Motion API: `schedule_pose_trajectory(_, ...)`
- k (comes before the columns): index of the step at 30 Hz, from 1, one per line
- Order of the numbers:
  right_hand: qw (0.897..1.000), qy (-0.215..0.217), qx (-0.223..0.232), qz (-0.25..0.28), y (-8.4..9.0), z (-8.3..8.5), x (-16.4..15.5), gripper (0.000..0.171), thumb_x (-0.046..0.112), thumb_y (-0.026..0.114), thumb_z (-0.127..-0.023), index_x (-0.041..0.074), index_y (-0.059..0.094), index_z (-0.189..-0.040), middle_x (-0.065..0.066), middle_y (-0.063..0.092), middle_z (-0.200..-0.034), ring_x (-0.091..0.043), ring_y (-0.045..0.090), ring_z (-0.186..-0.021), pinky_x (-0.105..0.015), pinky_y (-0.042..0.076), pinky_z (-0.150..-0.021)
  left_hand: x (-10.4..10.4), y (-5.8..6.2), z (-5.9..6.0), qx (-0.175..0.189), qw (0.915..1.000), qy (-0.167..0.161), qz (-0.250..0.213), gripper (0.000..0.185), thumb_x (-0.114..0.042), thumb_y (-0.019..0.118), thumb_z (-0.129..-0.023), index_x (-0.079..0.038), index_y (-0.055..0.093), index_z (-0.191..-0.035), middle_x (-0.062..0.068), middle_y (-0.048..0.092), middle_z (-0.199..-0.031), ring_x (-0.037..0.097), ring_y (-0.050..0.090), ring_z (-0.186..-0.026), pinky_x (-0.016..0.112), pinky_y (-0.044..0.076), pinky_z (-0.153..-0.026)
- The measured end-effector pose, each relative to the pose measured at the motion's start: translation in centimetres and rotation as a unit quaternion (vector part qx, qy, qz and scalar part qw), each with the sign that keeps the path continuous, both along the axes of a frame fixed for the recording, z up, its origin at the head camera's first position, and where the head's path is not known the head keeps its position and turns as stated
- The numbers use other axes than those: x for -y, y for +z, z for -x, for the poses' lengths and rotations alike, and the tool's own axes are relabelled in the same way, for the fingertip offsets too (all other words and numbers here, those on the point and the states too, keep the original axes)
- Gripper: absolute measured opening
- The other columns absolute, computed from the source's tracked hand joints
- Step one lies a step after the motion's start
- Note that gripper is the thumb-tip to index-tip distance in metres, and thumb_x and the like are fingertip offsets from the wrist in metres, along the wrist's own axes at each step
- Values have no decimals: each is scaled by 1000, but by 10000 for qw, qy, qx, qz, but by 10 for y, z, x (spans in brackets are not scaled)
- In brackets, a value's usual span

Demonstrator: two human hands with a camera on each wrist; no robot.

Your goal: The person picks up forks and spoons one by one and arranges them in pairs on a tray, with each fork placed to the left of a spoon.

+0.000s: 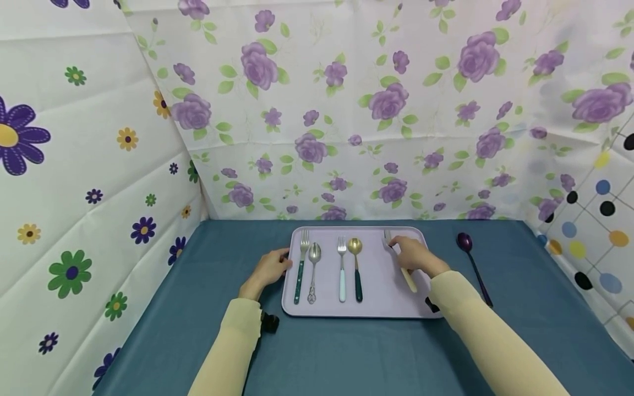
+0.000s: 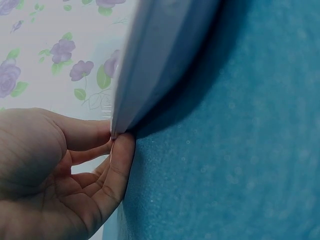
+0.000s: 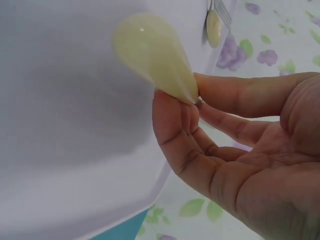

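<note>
My left hand (image 1: 269, 270) pinches the left rim of a pale lilac tray (image 1: 317, 309); the left wrist view shows thumb and fingers on the tray's edge (image 2: 150, 65). Over the tray's right side, my right hand (image 1: 415, 256) pinches a fork (image 1: 409, 280) with a cream handle, its tines pointing to the back. In the right wrist view the rounded handle end (image 3: 150, 50) sticks out past the fingertips. On the tray lie a green-handled fork (image 1: 299, 281), an ornate silver spoon (image 1: 314, 254), a fork with a pale blue handle (image 1: 342, 283) and a gold spoon (image 1: 355, 246) with a dark green handle.
A dark purple spoon (image 1: 464, 242) lies on the blue tablecloth (image 1: 337, 357) to the right of the tray. Flower-printed sheets (image 1: 297, 110) rise behind the table and on the left; a dotted sheet (image 1: 604, 231) hangs on the right.
</note>
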State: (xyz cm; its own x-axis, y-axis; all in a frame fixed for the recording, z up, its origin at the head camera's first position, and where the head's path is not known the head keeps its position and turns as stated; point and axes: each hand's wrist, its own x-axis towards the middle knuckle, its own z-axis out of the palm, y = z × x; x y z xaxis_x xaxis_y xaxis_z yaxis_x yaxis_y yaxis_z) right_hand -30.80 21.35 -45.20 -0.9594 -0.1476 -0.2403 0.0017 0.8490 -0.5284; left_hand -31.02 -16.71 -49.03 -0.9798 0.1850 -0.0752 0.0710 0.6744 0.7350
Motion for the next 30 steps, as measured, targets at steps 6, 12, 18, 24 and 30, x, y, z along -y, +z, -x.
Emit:
schedule_pose_trajectory(6, 9999, 22, 131, -106, -1, 0, 9, 58, -17, 50, -86, -6, 52, -143, -38, 58, -124, -25, 63, -66, -33, 58, -58, -1, -1, 1, 28, 10000, 28, -14, 51, -10, 59, -105, 7, 47, -152, 11, 68, -93, 23, 73, -88, 42, 59, -82)
schedule_pose_trajectory(12, 9996, 4, 200, -196, -3, 1, 17, 54, -13, 49, -91, -8, 51, -144, -37, 60, -121, -25, 64, -65, -34, 58, -58, -1, -1, 3, 23, 10000, 19, -41, 50, -9, 58, -105, 7, 48, -151, 11, 68, -94, 24, 73, -88, 41, 59, -82)
schedule_pose_trajectory(18, 9995, 1, 200, -224, -5, 0, 22, 50, -11, 50, -92, -10, 52, -142, -36, 61, -120, -25, 65, -66, -34, 58, -58, 0, -4, 3, 28, 10000, -25, -79, 50, -9, 58, -105, 6, 48, -152, 11, 68, -93, 24, 74, -88, 41, 59, -82)
schedule_pose_trajectory(24, 9993, 61, 191, -315, -10, 1, 24, 49, -11, 51, -92, -12, 54, -141, -36, 63, -119, -23, 66, -63, -33, 59, -57, 1, -5, 3, 36, 9999, -48, -104, 50, -10, 59, -105, 5, 48, -152, 9, 67, -92, 23, 74, -89, 41, 59, -81)
schedule_pose_trajectory(30, 9990, -25, 242, -365, -9, 2, 30, 46, -10, 52, -93, -15, 56, -138, -32, 66, -110, -23, 67, -63, -33, 59, -57, 1, -2, 1, 86, 9999, -12, -150, 51, -10, 59, -106, 5, 47, -153, 12, 69, -97, 26, 74, -92, 42, 59, -84)
